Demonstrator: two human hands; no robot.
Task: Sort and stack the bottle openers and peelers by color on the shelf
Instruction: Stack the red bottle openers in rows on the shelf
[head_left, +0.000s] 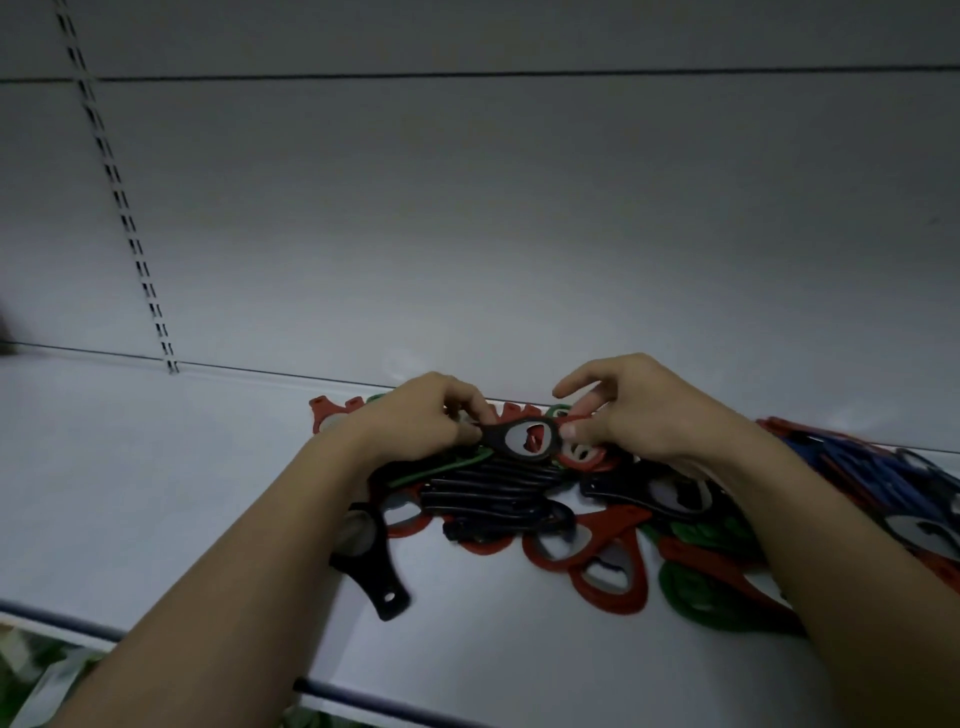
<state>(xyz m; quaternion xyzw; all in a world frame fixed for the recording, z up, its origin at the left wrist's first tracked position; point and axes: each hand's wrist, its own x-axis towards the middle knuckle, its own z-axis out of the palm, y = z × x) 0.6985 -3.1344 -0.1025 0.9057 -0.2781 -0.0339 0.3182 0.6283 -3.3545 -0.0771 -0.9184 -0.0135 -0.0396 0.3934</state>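
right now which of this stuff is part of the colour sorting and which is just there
Job:
black opener, held between left hand and right hand
black stack
red openers
green ones
blue ones
shelf

Just there:
slotted upright
back panel

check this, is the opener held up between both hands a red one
No, the opener pinched between the left hand and right hand is black.

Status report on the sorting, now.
Left hand and right hand both pinch one black opener above black stack. Red and green openers lie loose around it.
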